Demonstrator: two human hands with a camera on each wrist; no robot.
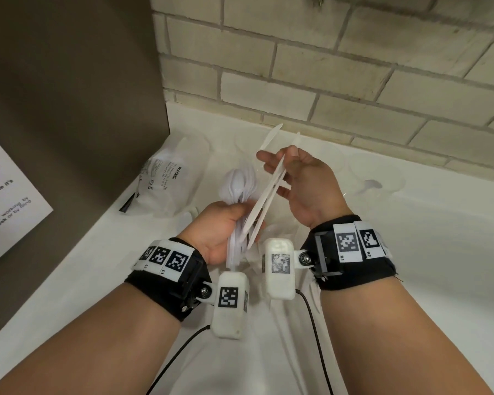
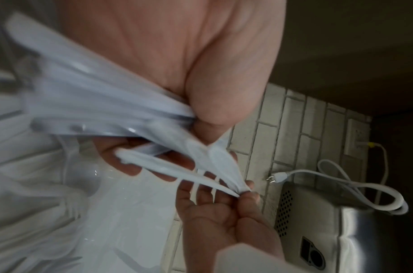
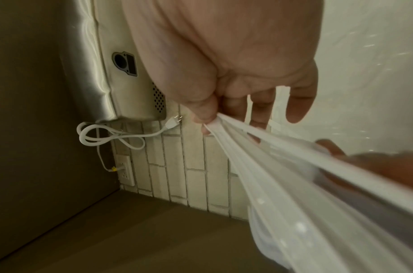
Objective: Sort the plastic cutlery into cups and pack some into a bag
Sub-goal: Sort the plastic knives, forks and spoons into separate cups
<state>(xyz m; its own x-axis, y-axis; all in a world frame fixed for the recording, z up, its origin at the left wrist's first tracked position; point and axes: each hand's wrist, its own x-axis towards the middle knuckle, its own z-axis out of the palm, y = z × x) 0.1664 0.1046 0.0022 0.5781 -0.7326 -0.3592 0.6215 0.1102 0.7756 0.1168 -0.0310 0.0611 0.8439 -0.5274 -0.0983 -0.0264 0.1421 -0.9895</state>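
- Both hands are busy above the tabletop (image 1: 411,252): the left hand (image 1: 223,226) has its fingers curled round a bundle of white plastic spoons (image 1: 241,183), bowls pointing up.
- Thumb and fingertips of the right hand (image 1: 303,181) pinch a few white knives (image 1: 271,178); their lower ends cross into the spoon bundle, so they are only partly drawn out of it.
- Clear cups (image 1: 380,181) stand on the tabletop just behind the right hand, toward the brick wall (image 1: 325,67); how many there are is hard to tell.
- Left of the spoon bundle lies a clear bag (image 1: 169,178) with printed warning text.
- Risks, as I judge them: the knives are held near one end in a light pinch and could fan apart or slip; pulling them free could drag spoons out of the left hand's grip; the cups look light and might tip if pieces go in at a slant.
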